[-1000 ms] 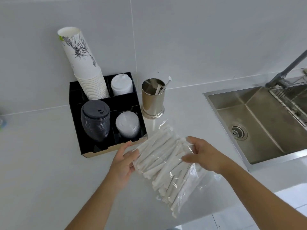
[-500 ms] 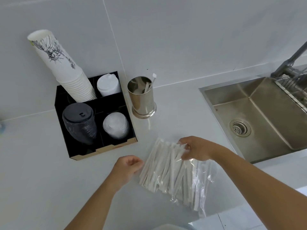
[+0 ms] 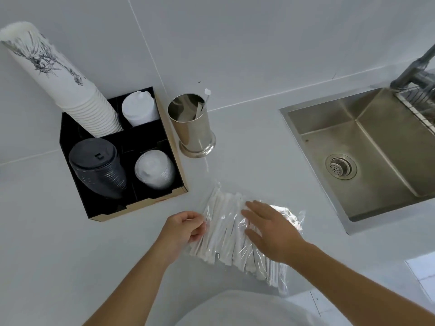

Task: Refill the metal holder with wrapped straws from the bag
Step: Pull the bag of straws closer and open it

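Note:
A clear plastic bag [image 3: 226,229] full of white paper-wrapped straws lies flat on the white counter in front of me. My left hand [image 3: 182,228] pinches the bag's left edge with curled fingers. My right hand [image 3: 270,231] rests flat and spread on top of the bag. The shiny metal holder [image 3: 191,128] stands upright behind the bag, next to the black organizer, with only a couple of wrapped straws [image 3: 203,103] leaning inside it.
A black cup organizer [image 3: 164,142] at the left holds a tall stack of paper cups [image 3: 61,83], black lids [image 3: 98,168] and white lids [image 3: 154,169]. A steel sink [image 3: 367,149] with a faucet [image 3: 416,69] lies at the right. The counter's front edge is close below the bag.
The bag went from being held up in both hands to lying flat on the counter. My right hand opened and spread over it; my left hand moved to its left edge.

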`<action>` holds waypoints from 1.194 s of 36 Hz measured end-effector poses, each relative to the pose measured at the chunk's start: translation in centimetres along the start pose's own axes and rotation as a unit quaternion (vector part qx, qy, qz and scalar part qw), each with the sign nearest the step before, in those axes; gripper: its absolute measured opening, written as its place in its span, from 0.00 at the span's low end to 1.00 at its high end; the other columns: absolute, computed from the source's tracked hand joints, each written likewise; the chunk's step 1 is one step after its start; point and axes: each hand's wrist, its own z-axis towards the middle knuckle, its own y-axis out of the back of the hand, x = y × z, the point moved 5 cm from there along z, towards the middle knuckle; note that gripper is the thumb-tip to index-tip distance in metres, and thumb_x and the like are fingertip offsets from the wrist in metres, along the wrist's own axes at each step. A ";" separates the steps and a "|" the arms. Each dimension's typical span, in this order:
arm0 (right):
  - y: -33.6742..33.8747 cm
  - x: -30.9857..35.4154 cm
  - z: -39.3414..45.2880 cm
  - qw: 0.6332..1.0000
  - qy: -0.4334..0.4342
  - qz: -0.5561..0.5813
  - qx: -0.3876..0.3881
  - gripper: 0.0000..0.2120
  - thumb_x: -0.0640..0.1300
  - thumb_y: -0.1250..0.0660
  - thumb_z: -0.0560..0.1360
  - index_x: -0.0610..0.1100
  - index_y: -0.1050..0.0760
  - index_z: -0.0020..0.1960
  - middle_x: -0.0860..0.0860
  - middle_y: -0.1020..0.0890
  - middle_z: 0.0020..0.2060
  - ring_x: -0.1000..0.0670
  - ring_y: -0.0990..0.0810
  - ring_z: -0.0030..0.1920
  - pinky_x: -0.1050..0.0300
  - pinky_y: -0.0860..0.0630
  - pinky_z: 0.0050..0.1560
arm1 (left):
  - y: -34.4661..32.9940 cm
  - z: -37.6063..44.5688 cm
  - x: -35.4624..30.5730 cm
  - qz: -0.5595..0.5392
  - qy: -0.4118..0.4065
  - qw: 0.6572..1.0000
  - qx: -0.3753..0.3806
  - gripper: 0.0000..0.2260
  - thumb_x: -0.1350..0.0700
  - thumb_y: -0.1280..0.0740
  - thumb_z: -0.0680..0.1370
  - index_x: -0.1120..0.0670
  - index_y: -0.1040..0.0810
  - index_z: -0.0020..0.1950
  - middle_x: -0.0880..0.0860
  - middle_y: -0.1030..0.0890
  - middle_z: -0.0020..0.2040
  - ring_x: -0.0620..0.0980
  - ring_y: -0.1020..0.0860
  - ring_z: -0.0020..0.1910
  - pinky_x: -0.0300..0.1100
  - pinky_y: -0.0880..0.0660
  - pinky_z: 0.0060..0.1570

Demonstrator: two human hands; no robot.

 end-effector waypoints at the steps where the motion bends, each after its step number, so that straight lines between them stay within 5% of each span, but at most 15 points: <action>1: -1.0 0.5 -0.7 0.999 0.022 -0.026 -0.017 0.21 0.45 0.27 0.74 0.39 0.22 0.65 0.40 0.22 0.66 0.36 0.24 0.67 0.38 0.30 0.67 | -0.1 -0.1 0.1 0.004 0.003 1.000 0.000 0.04 0.60 0.28 0.75 0.61 0.17 0.44 0.57 0.14 0.38 0.51 0.16 0.39 0.40 0.20 0.38; 6: -5.0 0.3 -2.2 0.997 -0.002 -0.075 0.026 0.26 0.54 0.49 0.81 0.46 0.33 0.75 0.47 0.33 0.75 0.41 0.36 0.75 0.42 0.52 0.72 | -0.4 -0.5 -0.3 0.039 -0.010 0.999 -0.027 0.04 0.63 0.29 0.75 0.61 0.17 0.40 0.57 0.14 0.35 0.51 0.16 0.36 0.40 0.19 0.37; 23: -6.9 -0.8 -2.1 0.993 -0.024 -0.097 0.063 0.27 0.57 0.58 0.82 0.50 0.56 0.79 0.51 0.48 0.80 0.45 0.51 0.79 0.39 0.57 0.73 | -4.1 -2.0 -2.9 -0.025 0.025 0.999 0.009 0.03 0.62 0.30 0.76 0.60 0.19 0.44 0.56 0.13 0.38 0.52 0.14 0.39 0.40 0.19 0.35; 29: -6.3 -0.7 -2.0 0.996 -0.011 -0.072 0.060 0.31 0.61 0.56 0.81 0.48 0.46 0.80 0.49 0.44 0.79 0.44 0.50 0.79 0.39 0.58 0.74 | -3.8 -2.2 -2.2 -0.105 0.052 0.993 -0.013 0.03 0.60 0.29 0.76 0.59 0.19 0.43 0.52 0.15 0.34 0.48 0.16 0.34 0.42 0.19 0.34; 34: -5.9 -0.4 -1.9 0.996 -0.011 -0.064 0.058 0.35 0.65 0.53 0.78 0.47 0.42 0.79 0.48 0.43 0.79 0.44 0.49 0.79 0.37 0.59 0.76 | -5.0 -2.9 -2.3 -0.118 0.024 0.992 0.029 0.05 0.56 0.31 0.78 0.56 0.20 0.45 0.52 0.15 0.38 0.51 0.15 0.42 0.44 0.19 0.43; 39: -5.2 0.7 -1.6 0.997 -0.010 -0.071 -0.004 0.21 0.55 0.34 0.76 0.43 0.22 0.62 0.42 0.26 0.71 0.36 0.32 0.73 0.27 0.40 0.69 | -6.5 -4.5 -2.1 0.045 -0.070 0.995 0.060 0.10 0.50 0.36 0.80 0.50 0.16 0.53 0.49 0.13 0.51 0.45 0.17 0.55 0.40 0.23 0.55; 43: -4.9 0.7 -1.7 0.997 -0.017 -0.068 -0.033 0.12 0.50 0.32 0.77 0.42 0.20 0.53 0.41 0.24 0.69 0.35 0.30 0.71 0.25 0.38 0.67 | -7.2 -6.1 -0.8 0.353 -0.189 0.910 0.107 0.16 0.50 0.41 0.82 0.46 0.26 0.70 0.33 0.25 0.60 0.22 0.30 0.56 0.20 0.36 0.55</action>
